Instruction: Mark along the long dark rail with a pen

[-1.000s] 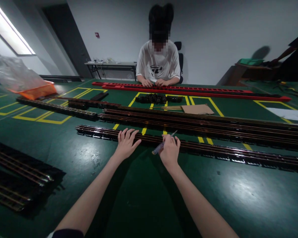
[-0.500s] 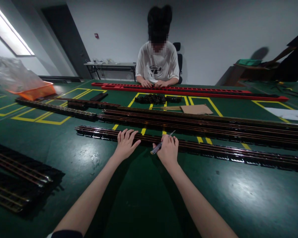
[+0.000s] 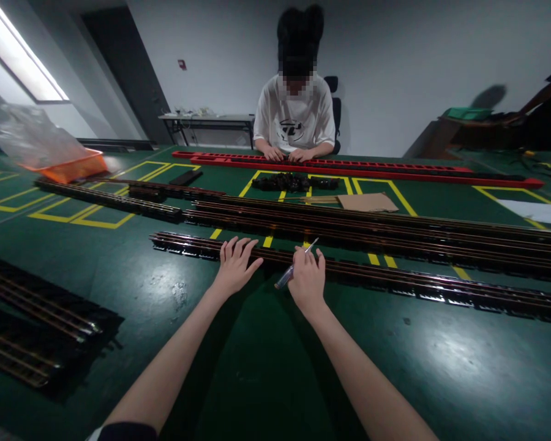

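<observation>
My left hand (image 3: 235,266) rests with fingers spread on a long black strip (image 3: 417,280) that has thin copper-coloured rods along it. The strip lies across the green table in front of me. In my right hand (image 3: 308,278) is a small screwdriver (image 3: 284,277) with a clear purplish handle. Its metal shaft points up and to the right, past my fingers. That hand is over the same strip, a little right of my left hand; whether its fingertips touch the strip is hard to tell.
Behind the near strip lies a bundle of similar strips (image 3: 371,236). More strips (image 3: 37,306) lie at left. Farther back are a cardboard piece (image 3: 368,202), dark small parts (image 3: 282,181), an orange bin (image 3: 73,166) and red rails (image 3: 395,170), where a co-worker (image 3: 295,116) sits.
The near strip has slid slightly to the right. My right hand has shifted a little left with the screwdriver, while my left hand stays spread on the strip. The view has moved slightly.
</observation>
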A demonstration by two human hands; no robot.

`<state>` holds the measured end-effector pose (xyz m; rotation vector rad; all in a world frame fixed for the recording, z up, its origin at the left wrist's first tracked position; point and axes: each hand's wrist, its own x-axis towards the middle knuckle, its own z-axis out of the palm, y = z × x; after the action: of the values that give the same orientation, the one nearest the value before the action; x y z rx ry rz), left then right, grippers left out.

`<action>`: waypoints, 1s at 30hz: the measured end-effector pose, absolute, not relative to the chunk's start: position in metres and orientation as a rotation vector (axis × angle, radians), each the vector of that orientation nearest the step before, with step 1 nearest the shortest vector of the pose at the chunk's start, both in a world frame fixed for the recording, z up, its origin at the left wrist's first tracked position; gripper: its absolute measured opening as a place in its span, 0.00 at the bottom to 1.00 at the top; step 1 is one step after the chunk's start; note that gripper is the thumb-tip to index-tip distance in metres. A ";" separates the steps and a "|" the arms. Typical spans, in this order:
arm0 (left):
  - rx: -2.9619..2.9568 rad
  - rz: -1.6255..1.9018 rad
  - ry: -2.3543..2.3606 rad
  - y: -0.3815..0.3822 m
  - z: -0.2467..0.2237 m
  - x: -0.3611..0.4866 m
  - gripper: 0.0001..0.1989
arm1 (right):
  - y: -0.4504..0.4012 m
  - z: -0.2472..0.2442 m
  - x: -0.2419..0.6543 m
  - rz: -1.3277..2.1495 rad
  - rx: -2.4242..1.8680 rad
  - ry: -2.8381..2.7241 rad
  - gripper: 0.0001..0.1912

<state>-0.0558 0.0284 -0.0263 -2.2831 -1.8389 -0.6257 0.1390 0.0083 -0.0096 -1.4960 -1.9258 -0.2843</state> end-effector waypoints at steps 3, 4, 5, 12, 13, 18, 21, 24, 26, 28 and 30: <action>-2.284 -0.625 -1.833 0.029 -0.027 -0.056 0.25 | 0.010 -0.011 0.143 -0.279 -1.526 -1.875 0.17; -2.285 -0.624 -1.836 0.029 -0.027 -0.057 0.25 | 0.010 -0.012 0.145 -0.273 -1.535 -1.857 0.17; -2.286 -0.622 -1.840 0.029 -0.027 -0.057 0.25 | 0.011 -0.012 0.147 -0.267 -1.537 -1.846 0.17; -2.279 -0.650 -1.837 0.030 -0.028 -0.057 0.24 | 0.010 -0.010 0.148 -0.201 -1.487 -1.890 0.10; -2.280 -0.648 -1.837 0.030 -0.028 -0.057 0.24 | 0.010 -0.010 0.147 -0.206 -1.504 -1.895 0.11; -2.283 -0.647 -1.842 0.031 -0.029 -0.058 0.24 | 0.011 -0.011 0.143 -0.238 -1.602 -1.884 0.12; -2.284 -0.656 -1.842 0.031 -0.029 -0.058 0.24 | 0.010 -0.009 0.141 -0.211 -1.584 -1.897 0.11; -2.294 -0.648 -1.842 0.031 -0.029 -0.059 0.24 | 0.008 -0.007 0.140 -0.188 -1.554 -1.915 0.11; -2.295 -0.640 -1.843 0.031 -0.029 -0.059 0.23 | 0.008 -0.007 0.141 -0.180 -1.544 -1.896 0.11; -2.282 -0.641 -1.843 0.031 -0.030 -0.059 0.23 | 0.008 -0.008 0.143 -0.168 -1.526 -1.874 0.12; -2.265 -0.648 -1.838 0.031 -0.030 -0.058 0.23 | 0.009 -0.009 0.145 -0.157 -1.492 -1.862 0.14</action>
<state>-0.0585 0.0315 -0.0302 -2.2645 -1.8379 -0.6480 0.1447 0.0087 -0.0088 -1.4921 -1.8622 -0.1572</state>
